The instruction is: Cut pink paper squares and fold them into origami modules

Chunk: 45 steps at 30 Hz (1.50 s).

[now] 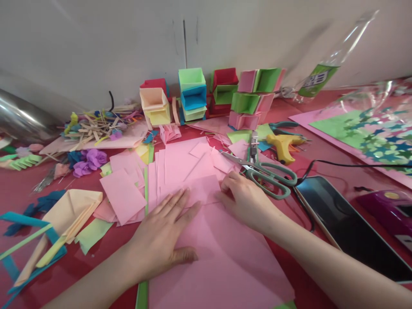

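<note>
A small pink paper rectangle (206, 189) lies across the top of a large pink paper sheet (225, 257). My left hand (161, 236) rests flat on the paper, fingers stretched and thumb spread, its fingertips at the rectangle's left side. At the rectangle's right edge, my right hand (241, 197) has its fingers curled, pinching the paper there. Just beyond both hands lie overlapping pink sheets (177, 159) and cut pieces. Green-handled scissors (270, 176) sit right beside my right hand, blades toward the pink pieces. More cut pink cards (124, 195) lie left of the sheets.
Folded paper boxes (193, 96) stand stacked along the wall. A yellow glue gun (285, 146), a phone (347, 223) and a purple device (386, 210) are on the right. A glass bottle (320, 79) leans at the back. Sticks (96, 128) and paper flowers (92, 162) lie left.
</note>
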Available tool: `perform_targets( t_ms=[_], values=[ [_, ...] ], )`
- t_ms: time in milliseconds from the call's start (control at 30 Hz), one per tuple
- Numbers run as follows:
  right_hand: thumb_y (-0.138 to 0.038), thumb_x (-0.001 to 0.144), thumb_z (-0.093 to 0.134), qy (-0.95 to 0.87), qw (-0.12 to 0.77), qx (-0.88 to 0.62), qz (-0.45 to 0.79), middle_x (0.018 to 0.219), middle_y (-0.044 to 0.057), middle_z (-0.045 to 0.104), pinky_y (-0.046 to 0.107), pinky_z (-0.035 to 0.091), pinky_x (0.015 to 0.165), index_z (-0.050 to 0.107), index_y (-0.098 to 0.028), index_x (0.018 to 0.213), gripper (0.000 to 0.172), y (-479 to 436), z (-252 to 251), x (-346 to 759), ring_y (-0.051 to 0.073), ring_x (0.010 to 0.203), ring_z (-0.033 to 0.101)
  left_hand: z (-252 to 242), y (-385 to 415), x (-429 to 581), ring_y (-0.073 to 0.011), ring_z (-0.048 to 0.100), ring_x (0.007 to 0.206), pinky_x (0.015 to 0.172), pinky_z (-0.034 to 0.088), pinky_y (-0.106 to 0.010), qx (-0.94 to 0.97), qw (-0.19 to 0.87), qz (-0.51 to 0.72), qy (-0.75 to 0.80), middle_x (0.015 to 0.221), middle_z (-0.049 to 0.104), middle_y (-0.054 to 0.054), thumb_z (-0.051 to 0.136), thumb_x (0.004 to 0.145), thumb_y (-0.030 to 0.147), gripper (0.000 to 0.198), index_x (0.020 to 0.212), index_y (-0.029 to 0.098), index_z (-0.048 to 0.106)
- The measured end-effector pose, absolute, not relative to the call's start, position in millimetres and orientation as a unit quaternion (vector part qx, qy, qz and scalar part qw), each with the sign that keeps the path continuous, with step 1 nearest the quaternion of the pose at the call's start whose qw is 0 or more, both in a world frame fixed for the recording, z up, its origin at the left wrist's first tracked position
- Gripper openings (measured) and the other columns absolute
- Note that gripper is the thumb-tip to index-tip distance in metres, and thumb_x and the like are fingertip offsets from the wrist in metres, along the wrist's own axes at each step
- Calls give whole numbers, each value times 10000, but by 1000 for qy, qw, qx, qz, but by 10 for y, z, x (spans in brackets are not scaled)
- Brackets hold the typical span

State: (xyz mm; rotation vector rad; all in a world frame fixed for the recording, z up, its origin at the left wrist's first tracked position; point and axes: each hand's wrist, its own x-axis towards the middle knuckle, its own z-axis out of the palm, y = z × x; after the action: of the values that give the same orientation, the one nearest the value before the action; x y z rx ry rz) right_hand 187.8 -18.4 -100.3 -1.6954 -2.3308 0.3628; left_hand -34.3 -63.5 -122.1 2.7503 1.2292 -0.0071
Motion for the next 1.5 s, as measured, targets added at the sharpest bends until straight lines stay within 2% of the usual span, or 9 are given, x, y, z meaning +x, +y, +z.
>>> perform_targets(
  t_ms=[267, 367, 533, 633, 733, 1000, 1200, 1300, 1500],
  values=[
    [-172, 825, 534, -813, 100, -567, 91, 855, 65, 569, 293, 395, 695, 531, -171, 720, 106, -196, -1020, 1897, 191, 776, 567, -1218, -634, -334, -321, 175, 1389, 1098, 217, -472, 910, 63, -6, 409, 1525, 153, -108, 347, 762, 735, 876, 1459, 238, 161],
    [-166, 829, 512, -813, 101, -564, 101, 943, 95, 575, 306, 404, 712, 566, -151, 853, 61, -206, -1032, 1900, 211, 823, 576, -1207, -637, -330, -321, 172, 1389, 1099, 215, -473, 908, 66, -16, 413, 1526, 143, -116, 330, 763, 739, 876, 1459, 232, 169],
    [-320, 829, 527, -796, 119, -587, 90, 1160, 169, 543, 395, 400, 819, 379, -116, 1311, 544, -239, -1066, 1815, 303, 998, 562, -1194, -638, -324, -326, 199, 1381, 1095, 230, -476, 910, 72, -7, 409, 1527, 149, -116, 342, 753, 745, 881, 1455, 236, 187],
    [-359, 821, 526, -794, 112, -591, 83, 1180, 176, 541, 425, 382, 846, 342, -141, 1353, 603, -259, -1065, 1763, 329, 1048, 539, -1198, -636, -322, -335, 211, 1376, 1090, 238, -490, 909, 74, 1, 409, 1523, 171, -124, 357, 739, 752, 899, 1453, 229, 201],
    [-276, 818, 516, -794, 112, -586, 116, 1205, 169, 521, 432, 383, 857, 311, -173, 1380, 608, -265, -1048, 1779, 323, 1082, 519, -1204, -637, -323, -338, 208, 1376, 1088, 235, -499, 908, 78, 0, 412, 1522, 161, -134, 348, 742, 753, 894, 1451, 227, 210],
    [-4, 736, 420, -792, 167, -541, 227, 1117, 126, 533, 402, 449, 866, 364, -175, 1364, 653, -190, -1049, 1965, 226, 968, 567, -1198, -652, -342, -300, 144, 1398, 1108, 199, -473, 904, 93, -10, 417, 1533, 126, -104, 357, 791, 703, 827, 1456, 249, 171],
    [-19, 792, 378, -848, 262, -455, 76, 1169, 143, 589, 408, 413, 967, 533, -110, 1185, 431, -413, -1024, 1803, 241, 1121, 518, -1187, -647, -314, -292, 131, 1400, 1115, 200, -467, 901, 101, 4, 422, 1533, 124, -106, 353, 793, 705, 831, 1455, 229, 190],
    [-12, 783, 390, -899, 169, -398, 68, 988, 124, 679, 342, 505, 828, 621, -110, 977, 317, -571, -1064, 1657, 221, 936, 627, -1201, -652, -295, -292, 150, 1397, 1111, 217, -467, 896, 95, 10, 434, 1528, 140, -128, 363, 784, 711, 855, 1450, 198, 209],
    [-33, 755, 473, -918, 40, -384, -95, 967, 214, 679, 364, 536, 674, 625, -44, 949, 247, -686, -1102, 1519, 284, 856, 654, -1250, -683, -362, -280, 177, 1393, 1109, 229, -454, 901, 83, 15, 426, 1512, 187, -161, 396, 791, 686, 892, 1455, 136, 170]
  ],
)
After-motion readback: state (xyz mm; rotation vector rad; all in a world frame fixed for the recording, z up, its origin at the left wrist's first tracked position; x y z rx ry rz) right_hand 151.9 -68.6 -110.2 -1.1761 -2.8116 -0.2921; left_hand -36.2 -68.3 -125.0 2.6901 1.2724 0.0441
